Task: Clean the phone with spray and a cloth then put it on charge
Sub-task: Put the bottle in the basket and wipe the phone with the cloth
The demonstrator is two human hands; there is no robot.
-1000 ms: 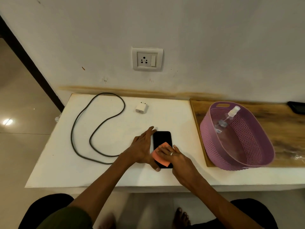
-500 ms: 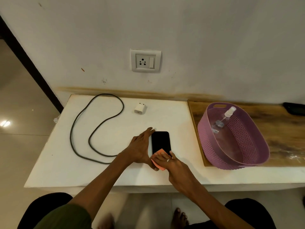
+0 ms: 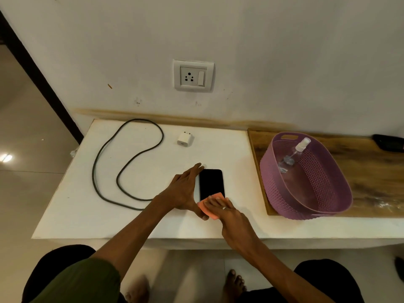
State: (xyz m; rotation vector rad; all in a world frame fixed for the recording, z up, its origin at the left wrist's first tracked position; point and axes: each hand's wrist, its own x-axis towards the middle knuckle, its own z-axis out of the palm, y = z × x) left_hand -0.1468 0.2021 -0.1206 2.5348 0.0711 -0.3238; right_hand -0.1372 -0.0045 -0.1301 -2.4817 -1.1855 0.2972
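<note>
A black phone [image 3: 211,183] lies face up on the white table [image 3: 76,211]. My left hand [image 3: 185,189] lies flat against the phone's left edge, bracing it, thumb under its near corner. My right hand [image 3: 227,212] presses an orange cloth [image 3: 208,207] onto the phone's near end with flat fingers. A clear spray bottle [image 3: 294,155] lies inside the purple basket [image 3: 328,200] at the right. The white charger plug [image 3: 184,138] and a looped black cable [image 3: 122,162] rest on the table's back left. A wall socket [image 3: 193,75] sits above.
The basket stands on a wooden board [image 3: 376,171] right of the white table. A dark object [image 3: 389,142] lies at the board's far right edge. My knees and bare feet show below the table's front edge.
My right hand slid the orange cloth down the phone toward me, from mid-screen to the near end. My left hand stayed against the phone's left edge.
</note>
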